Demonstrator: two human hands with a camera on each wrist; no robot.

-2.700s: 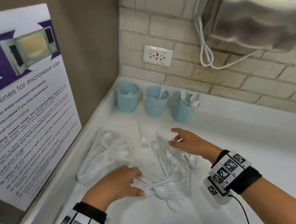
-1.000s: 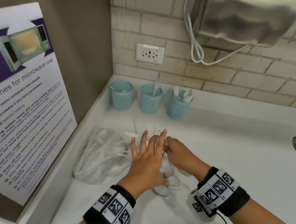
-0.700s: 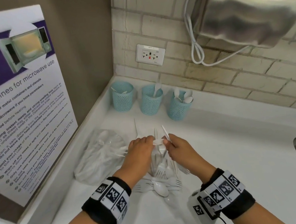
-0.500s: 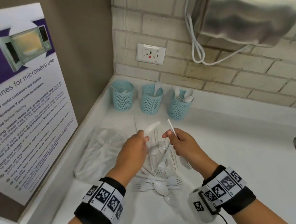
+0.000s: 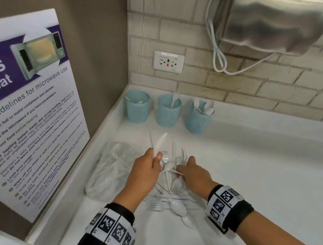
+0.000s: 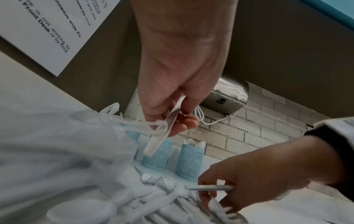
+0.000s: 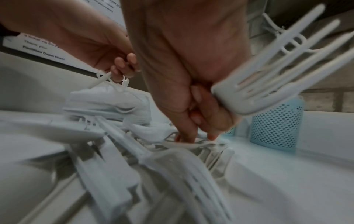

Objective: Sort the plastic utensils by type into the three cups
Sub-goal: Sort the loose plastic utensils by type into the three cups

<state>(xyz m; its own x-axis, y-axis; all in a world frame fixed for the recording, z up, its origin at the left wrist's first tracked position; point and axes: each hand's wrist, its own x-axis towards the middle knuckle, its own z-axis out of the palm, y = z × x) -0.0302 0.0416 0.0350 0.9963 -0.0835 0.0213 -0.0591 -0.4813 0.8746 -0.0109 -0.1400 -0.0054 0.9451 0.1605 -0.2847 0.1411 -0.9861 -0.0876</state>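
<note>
The knife (image 5: 160, 143) in the left hand (image 5: 146, 172) is white plastic, smooth and slightly translucent at the blade. The pile of utensils (image 5: 174, 193) is the same white plastic with a faint sheen. The three cups (image 5: 168, 110) are pale blue perforated plastic, matt. The counter (image 5: 268, 169) is a smooth white surface, softly glossy. The bag (image 5: 112, 169) is thin clear plastic film, crinkled. The wall (image 5: 183, 24) is rough pale brick with coarse joints. The dryer (image 5: 277, 6) is brushed metal, reflective. The poster (image 5: 19, 101) looks like smooth printed paper or card, though the view is too poor to be sure.
</note>
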